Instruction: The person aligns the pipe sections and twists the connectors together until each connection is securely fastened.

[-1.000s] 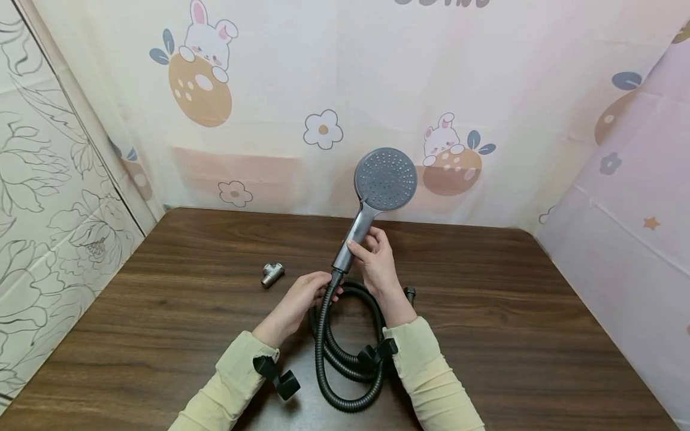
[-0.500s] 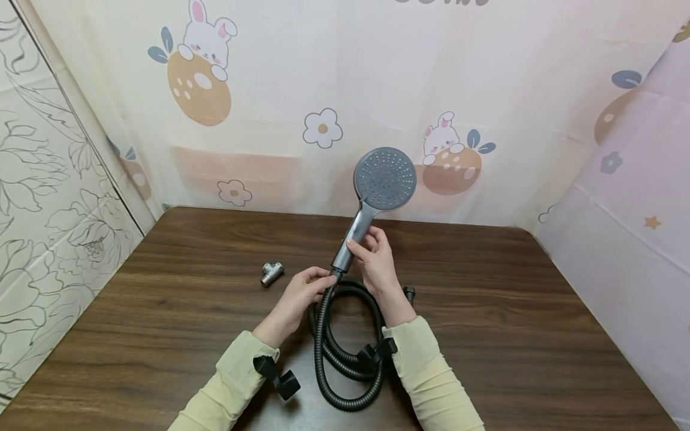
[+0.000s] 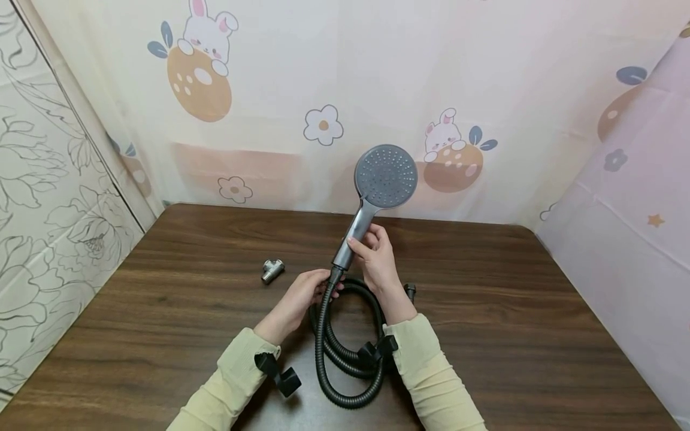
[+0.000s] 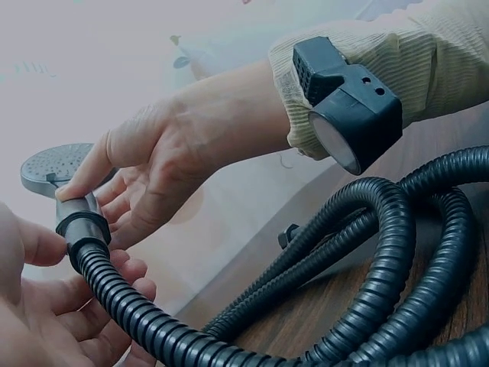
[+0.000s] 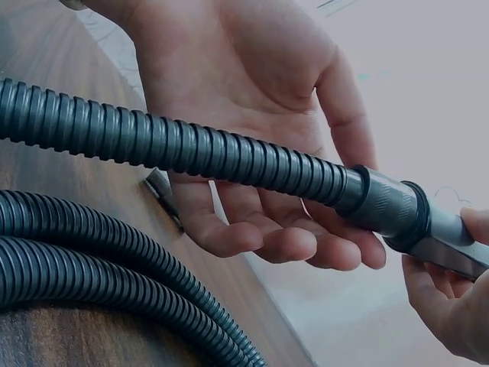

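Note:
A grey shower head [image 3: 386, 175] with a round nozzle face tilts up over the table, joined to a black ribbed shower hose [image 3: 319, 347]. My right hand [image 3: 379, 266] holds the handle between thumb and fingers. At the handle's lower end, my left hand [image 3: 297, 300] has thumb and index finger at the hose's dark connector nut [image 5: 388, 205]. The other left fingers [image 5: 286, 243] curl loosely under the hose in the right wrist view. Below the hands the rest of the hose lies looped, its free end fitting [image 3: 410, 291] beyond the right wrist.
A small chrome tee fitting [image 3: 272, 271] lies on the brown wooden table [image 3: 501, 323], left of the left hand. Black wrist cameras [image 3: 277, 375] sit on both sleeves, the right one over the hose loops. A printed curtain [image 3: 259, 84] hangs behind the table's far edge.
The left hand turned its fingers over the nut half a second ago and has since rolled back, fingers beneath the hose. The right hand keeps its hold; the view tipped slightly.

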`<state>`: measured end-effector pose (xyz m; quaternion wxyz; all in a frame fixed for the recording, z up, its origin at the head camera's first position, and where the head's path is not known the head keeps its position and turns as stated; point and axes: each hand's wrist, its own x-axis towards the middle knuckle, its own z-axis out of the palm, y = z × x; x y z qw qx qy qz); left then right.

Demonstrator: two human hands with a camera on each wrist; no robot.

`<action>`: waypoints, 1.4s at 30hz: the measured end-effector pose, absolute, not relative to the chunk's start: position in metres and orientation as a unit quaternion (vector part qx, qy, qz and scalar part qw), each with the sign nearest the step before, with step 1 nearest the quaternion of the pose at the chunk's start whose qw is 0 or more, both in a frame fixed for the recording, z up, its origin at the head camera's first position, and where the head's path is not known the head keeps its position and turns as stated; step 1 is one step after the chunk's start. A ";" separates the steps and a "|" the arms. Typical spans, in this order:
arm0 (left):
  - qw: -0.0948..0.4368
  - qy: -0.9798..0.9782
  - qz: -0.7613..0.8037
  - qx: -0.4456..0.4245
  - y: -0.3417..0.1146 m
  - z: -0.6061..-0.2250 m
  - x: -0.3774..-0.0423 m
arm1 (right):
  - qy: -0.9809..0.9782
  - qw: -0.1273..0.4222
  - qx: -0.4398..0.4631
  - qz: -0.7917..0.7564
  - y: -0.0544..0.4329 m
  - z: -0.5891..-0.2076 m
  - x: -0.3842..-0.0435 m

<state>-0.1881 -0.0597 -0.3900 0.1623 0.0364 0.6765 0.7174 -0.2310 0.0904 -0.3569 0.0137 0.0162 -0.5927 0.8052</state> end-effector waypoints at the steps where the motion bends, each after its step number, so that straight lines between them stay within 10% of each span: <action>1: 0.163 0.676 0.717 0.037 -0.060 -0.390 -0.188 | -0.593 0.014 0.015 0.805 0.091 -0.357 -0.231; 42: 0.165 0.671 0.721 0.038 -0.060 -0.390 -0.188 | -0.592 0.014 0.004 0.806 0.090 -0.355 -0.232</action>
